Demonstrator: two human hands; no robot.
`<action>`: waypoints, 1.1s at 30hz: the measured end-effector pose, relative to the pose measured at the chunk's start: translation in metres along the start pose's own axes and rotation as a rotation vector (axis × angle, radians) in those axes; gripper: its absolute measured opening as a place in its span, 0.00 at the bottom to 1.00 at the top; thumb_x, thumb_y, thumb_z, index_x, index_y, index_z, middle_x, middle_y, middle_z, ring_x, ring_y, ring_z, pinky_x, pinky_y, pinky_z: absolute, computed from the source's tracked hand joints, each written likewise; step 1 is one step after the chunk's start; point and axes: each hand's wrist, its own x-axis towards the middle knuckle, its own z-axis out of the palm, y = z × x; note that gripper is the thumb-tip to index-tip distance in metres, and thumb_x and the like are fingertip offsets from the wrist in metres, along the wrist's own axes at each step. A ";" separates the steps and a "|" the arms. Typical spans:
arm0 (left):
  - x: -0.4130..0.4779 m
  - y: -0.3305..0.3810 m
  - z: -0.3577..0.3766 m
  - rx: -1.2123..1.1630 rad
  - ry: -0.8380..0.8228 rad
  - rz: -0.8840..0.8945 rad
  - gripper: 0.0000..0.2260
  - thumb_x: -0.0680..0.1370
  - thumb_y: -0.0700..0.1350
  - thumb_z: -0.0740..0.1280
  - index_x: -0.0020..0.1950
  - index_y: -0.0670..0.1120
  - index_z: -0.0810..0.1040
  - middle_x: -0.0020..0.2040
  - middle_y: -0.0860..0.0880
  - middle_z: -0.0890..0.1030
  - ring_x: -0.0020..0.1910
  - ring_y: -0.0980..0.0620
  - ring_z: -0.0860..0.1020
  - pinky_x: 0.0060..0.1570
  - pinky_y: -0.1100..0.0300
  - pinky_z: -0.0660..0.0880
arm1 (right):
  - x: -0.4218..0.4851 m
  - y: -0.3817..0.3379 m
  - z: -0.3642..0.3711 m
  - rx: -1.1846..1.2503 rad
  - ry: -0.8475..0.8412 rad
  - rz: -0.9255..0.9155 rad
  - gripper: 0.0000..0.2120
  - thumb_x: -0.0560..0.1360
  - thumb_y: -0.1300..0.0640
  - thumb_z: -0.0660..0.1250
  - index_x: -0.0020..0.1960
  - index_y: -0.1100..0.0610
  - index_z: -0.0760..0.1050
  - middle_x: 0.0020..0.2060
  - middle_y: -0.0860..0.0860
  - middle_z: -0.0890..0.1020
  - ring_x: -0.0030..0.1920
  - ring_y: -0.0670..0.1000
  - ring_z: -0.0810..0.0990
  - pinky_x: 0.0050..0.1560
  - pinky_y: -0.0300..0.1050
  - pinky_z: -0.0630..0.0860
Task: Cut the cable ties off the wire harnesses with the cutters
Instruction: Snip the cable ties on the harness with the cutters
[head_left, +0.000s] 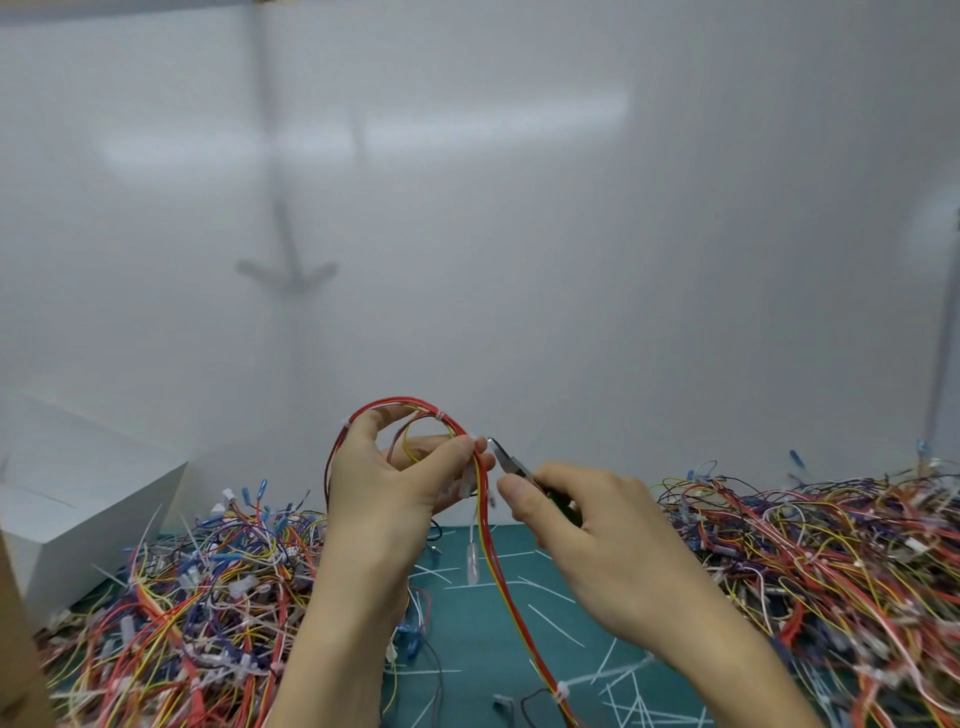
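Observation:
My left hand (384, 493) holds a red and yellow wire harness (493, 566) up above the mat, pinching it between thumb and fingers. The harness loops over the top of that hand, and its long end hangs down to the mat. A white cable tie (439, 415) sits on the loop at the top, and another white tie (562, 692) wraps the harness low down. My right hand (587, 525) grips the cutters (511, 461). Their metal jaws point up and left, with the tips right beside the harness at my left fingertips.
A heap of tangled coloured harnesses (197, 597) lies on the left and a larger heap (831, 561) on the right. Cut white tie pieces (618, 675) litter the green mat (467, 623) between them. A white box (78, 499) stands far left. A white wall closes the back.

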 end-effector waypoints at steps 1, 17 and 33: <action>0.000 0.000 0.001 0.004 0.000 0.003 0.18 0.73 0.31 0.72 0.59 0.42 0.72 0.34 0.43 0.85 0.33 0.49 0.85 0.32 0.63 0.79 | 0.000 0.000 0.000 -0.008 0.011 -0.002 0.30 0.71 0.28 0.51 0.37 0.55 0.70 0.28 0.51 0.72 0.31 0.49 0.67 0.34 0.49 0.65; -0.002 -0.001 0.006 0.204 0.005 0.093 0.17 0.71 0.33 0.74 0.56 0.42 0.74 0.36 0.42 0.84 0.33 0.45 0.82 0.41 0.49 0.82 | 0.002 0.002 0.003 -0.038 0.105 -0.038 0.36 0.69 0.25 0.48 0.38 0.57 0.76 0.27 0.52 0.68 0.31 0.52 0.67 0.33 0.49 0.63; -0.005 -0.001 0.009 0.245 0.010 0.086 0.18 0.72 0.37 0.75 0.58 0.44 0.74 0.37 0.45 0.85 0.35 0.46 0.84 0.40 0.56 0.83 | 0.000 0.000 -0.002 -0.009 0.073 -0.012 0.33 0.71 0.27 0.50 0.36 0.54 0.77 0.24 0.43 0.72 0.27 0.46 0.67 0.29 0.43 0.60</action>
